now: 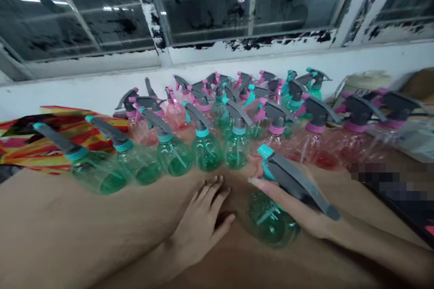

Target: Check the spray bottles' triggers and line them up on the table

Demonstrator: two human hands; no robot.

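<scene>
Gripped around the neck by my right hand (298, 212) is a green spray bottle (269, 226) with a grey and teal trigger head. The thumb lies across the neck below the teal nozzle, and the bottle's round body leans slightly near the table's front. My left hand (200, 223) rests palm down on the brown table (84, 235), fingers spread and holding nothing. Just beyond its fingertips stand green spray bottles, the nearest being one with a teal collar (206, 151). Several green bottles line the front row's left side, with pink ones (317, 144) on the right.
More pink and green spray bottles crowd behind the front row, up to a white wall (68, 95) below dark windows. A red and yellow patterned bag (57, 140) lies at the left. A pale sack (364, 81) and a dark, partly blurred object (400, 207) are at the right.
</scene>
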